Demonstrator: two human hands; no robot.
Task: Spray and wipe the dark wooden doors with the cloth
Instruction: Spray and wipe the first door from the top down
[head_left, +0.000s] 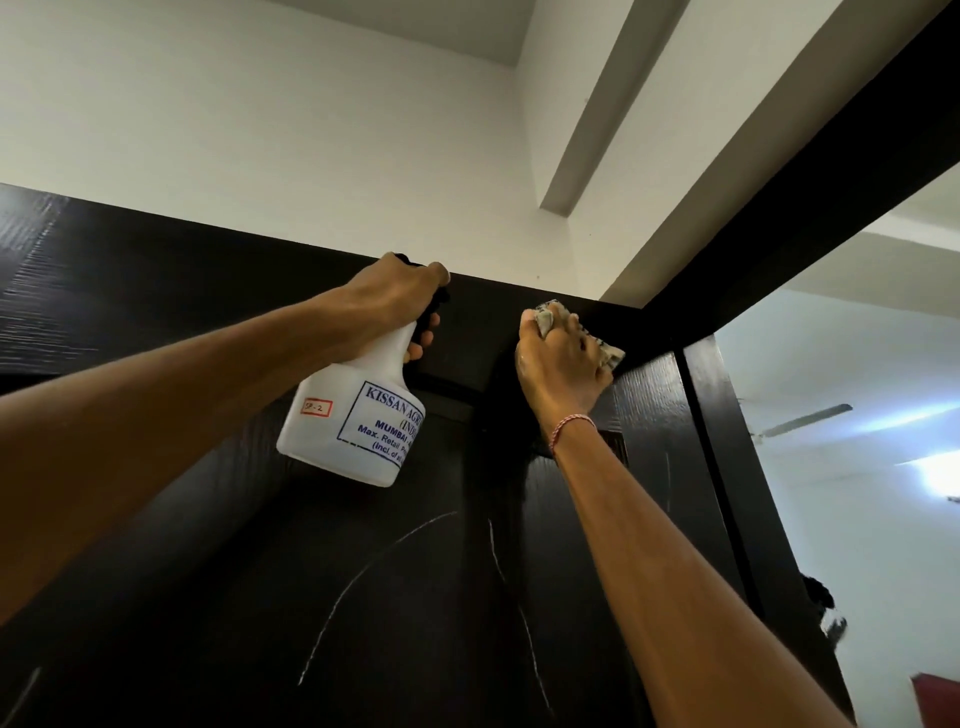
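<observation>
A dark wooden door fills the lower view, with faint pale arc marks on its panel. My left hand is raised near the door's top edge, gripping the black trigger head of a white spray bottle with blue printed text and a small red-bordered label. My right hand presses a crumpled pale cloth against the dark frame at the door's upper right corner; most of the cloth is hidden under my fingers. A thin pink thread band circles my right wrist.
The dark door frame runs up and right toward the ceiling. White wall and ceiling beams lie above. An open doorway at right shows a bright room with a ceiling fan and a tube light.
</observation>
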